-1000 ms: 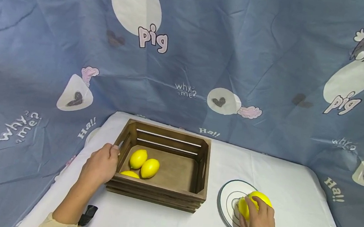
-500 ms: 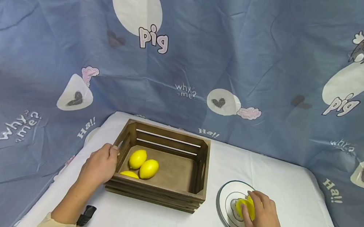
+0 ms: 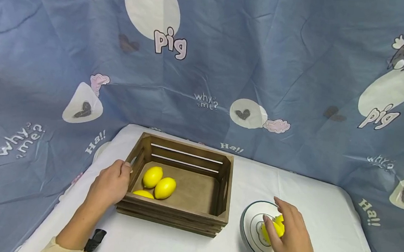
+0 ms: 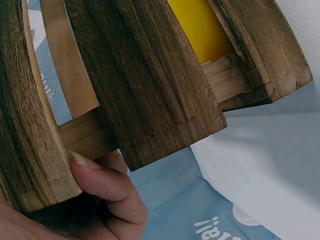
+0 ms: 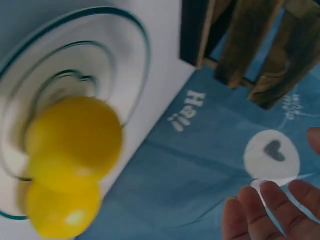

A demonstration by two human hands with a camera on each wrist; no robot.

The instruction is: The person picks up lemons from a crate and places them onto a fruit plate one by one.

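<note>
My left hand (image 3: pixel 110 184) grips the left end of a brown slatted wooden crate (image 3: pixel 179 209); in the left wrist view its thumb and curled fingers (image 4: pixel 107 185) clasp the corner of the wood. Three yellow lemons (image 3: pixel 153 177) lie at the left inside the crate, one partly hidden by the front wall. To the right stands a white plate (image 3: pixel 255 210) with dark green rings. Two lemons (image 5: pixel 77 137) sit on it, touching in the right wrist view. Over them my right hand (image 3: pixel 297 240) is spread, thumb and fingers apart, holding nothing.
A white cloth (image 3: pixel 161 248) covers the table. Behind and at both sides hangs a blue printed curtain (image 3: pixel 207 69). The crate's right wall stands a short way left of the plate. A black wristband (image 3: pixel 95 240) is on my left wrist.
My right hand has released the lemon it held on the plate; its fingers have spread and lifted. The two lemons stay on the plate. The left hand and crate have hardly moved.
</note>
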